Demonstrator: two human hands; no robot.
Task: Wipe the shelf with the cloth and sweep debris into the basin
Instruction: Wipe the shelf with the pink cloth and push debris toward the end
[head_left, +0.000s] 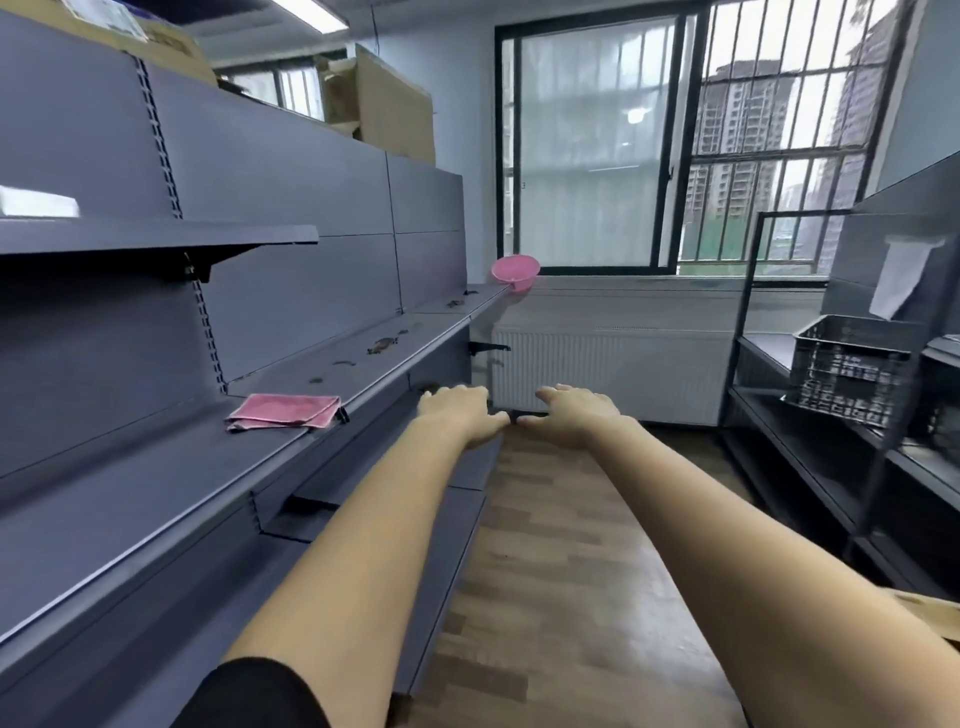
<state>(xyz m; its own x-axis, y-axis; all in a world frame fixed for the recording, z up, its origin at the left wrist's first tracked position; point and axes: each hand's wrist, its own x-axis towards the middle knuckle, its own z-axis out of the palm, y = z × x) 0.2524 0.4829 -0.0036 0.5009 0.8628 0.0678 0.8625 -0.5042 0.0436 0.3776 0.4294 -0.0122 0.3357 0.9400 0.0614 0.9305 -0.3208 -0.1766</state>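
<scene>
The cloth (284, 412) lies on the shelf (156, 499) at left. Debris (383, 345) lies beyond it; the basin (515, 273) sits at the far end.

We count: one pink cloth (284, 411) at 9 o'clock on shelf (156, 499). One pink basin (515, 273) at 12. Debris clumps (383, 345), roughly five. Our two hands: left hand (460, 413), right hand (574, 415). One black crate (852, 369) at 3. Two cardboard boxes (387, 106) at 11.
</scene>
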